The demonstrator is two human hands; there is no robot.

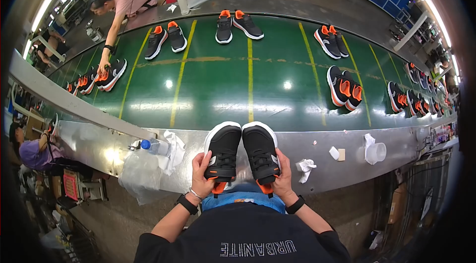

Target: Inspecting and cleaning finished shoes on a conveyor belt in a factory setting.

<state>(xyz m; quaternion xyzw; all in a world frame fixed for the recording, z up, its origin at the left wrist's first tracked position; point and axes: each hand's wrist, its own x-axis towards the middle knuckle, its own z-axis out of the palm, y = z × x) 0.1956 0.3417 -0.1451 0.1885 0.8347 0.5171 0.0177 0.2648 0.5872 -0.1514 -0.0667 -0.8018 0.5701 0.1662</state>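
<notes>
Two black sneakers with white soles and orange linings are held side by side over the near metal ledge, toes pointing away from me. My left hand [202,173] is closed around the outer heel side of the left sneaker [221,149]. Gripped the same way from its outer side is the right sneaker [260,148], in my right hand [283,176]. The toes almost touch each other, and their tips reach the edge of the green conveyor belt [213,89]. My palms are partly hidden behind the shoes.
Pairs of similar sneakers [240,26] stand along the belt. The metal ledge [292,144] holds a blue-capped bottle [151,146], a plastic bag [140,173], crumpled paper [306,167], small blocks [338,153] and a clear cup [376,153]. A co-worker [130,2] reaches across from the far left; another person [37,151] sits at left.
</notes>
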